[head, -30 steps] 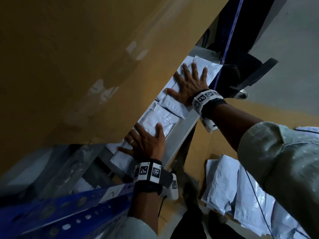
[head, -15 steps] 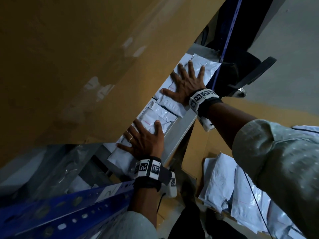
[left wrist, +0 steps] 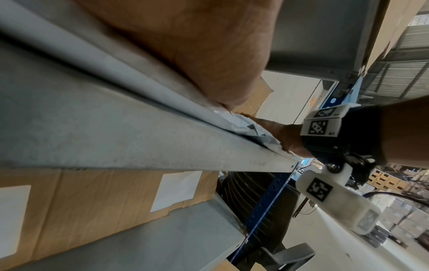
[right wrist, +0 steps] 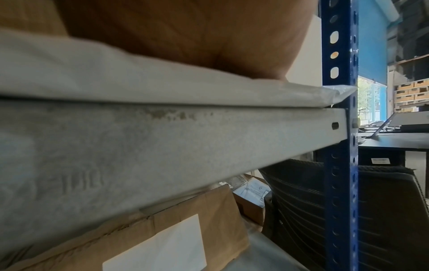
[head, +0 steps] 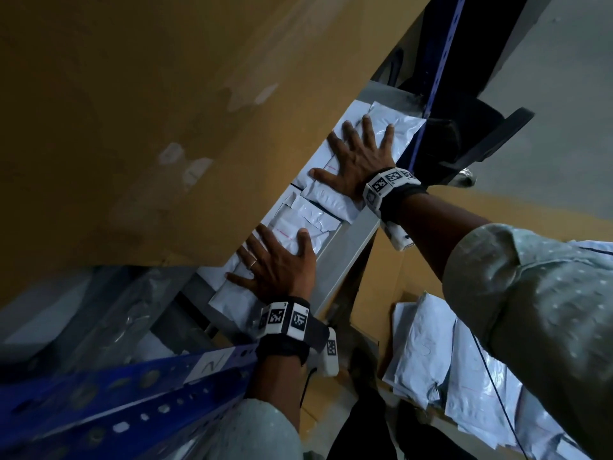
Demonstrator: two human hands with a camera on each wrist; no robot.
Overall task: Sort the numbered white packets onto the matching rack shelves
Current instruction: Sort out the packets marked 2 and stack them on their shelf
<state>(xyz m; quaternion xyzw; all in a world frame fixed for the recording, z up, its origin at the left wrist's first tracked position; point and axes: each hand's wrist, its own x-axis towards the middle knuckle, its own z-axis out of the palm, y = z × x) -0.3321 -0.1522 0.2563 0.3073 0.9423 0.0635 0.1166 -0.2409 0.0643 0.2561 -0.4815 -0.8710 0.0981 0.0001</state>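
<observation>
Nearest the viewer, a blue rack upright [head: 109,403] carries a white label [head: 212,364] that looks like a 2. Just beyond it, the left hand [head: 277,270] lies flat with fingers spread wide, pressing on the near end of a row of white packets [head: 298,224] on a grey shelf [head: 348,250]. Further along, the right hand [head: 360,157] is also flat and spread, pressing the far packet [head: 403,127] beside a second blue upright [head: 444,61]. A large cardboard box [head: 149,127] crowds the packets from the left. More packets [head: 431,353] wait in a box lower right. The likely risk: the slick packets overlap and sit at the shelf's front lip, so uneven pressure, or lifting the palms, could slide them over the edge
</observation>
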